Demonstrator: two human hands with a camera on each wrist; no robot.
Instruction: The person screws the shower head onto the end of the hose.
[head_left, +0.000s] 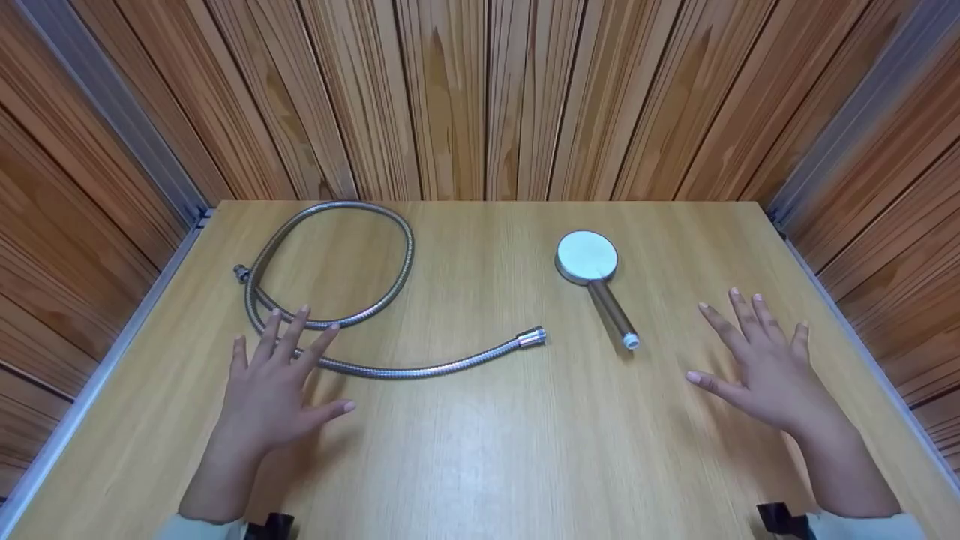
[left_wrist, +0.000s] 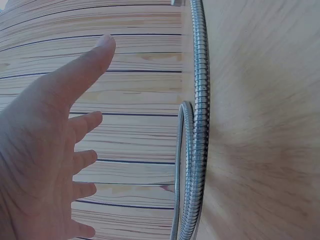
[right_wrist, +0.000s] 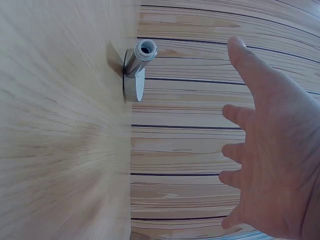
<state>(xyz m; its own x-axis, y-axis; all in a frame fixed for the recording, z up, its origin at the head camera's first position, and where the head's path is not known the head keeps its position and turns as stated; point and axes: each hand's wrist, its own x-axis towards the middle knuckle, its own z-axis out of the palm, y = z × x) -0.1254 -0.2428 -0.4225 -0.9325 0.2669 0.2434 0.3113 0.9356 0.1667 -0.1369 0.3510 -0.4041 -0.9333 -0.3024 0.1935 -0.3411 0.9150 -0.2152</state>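
A silver flexible shower hose point(head_left: 420, 372) lies on the table, looped at the left, with one end fitting point(head_left: 532, 337) near the middle. My left hand point(head_left: 270, 394) hovers over the near side of the loop, fingers spread; the left wrist view shows a gap between the palm and the hose point(left_wrist: 200, 90). A round shower head point(head_left: 587, 256) with a brown handle point(head_left: 613, 309) lies right of centre, its threaded end point(right_wrist: 146, 49) facing the near side. To its right, my right hand point(head_left: 776, 379) is held above the table with fingers spread, holding nothing.
The light wooden table point(head_left: 480, 457) is bounded by wood-panelled walls point(head_left: 450, 97) at the back and both sides. Grey metal rails point(head_left: 112, 345) run along its left and right edges. The hose's other end fitting point(head_left: 241, 273) is at the far left.
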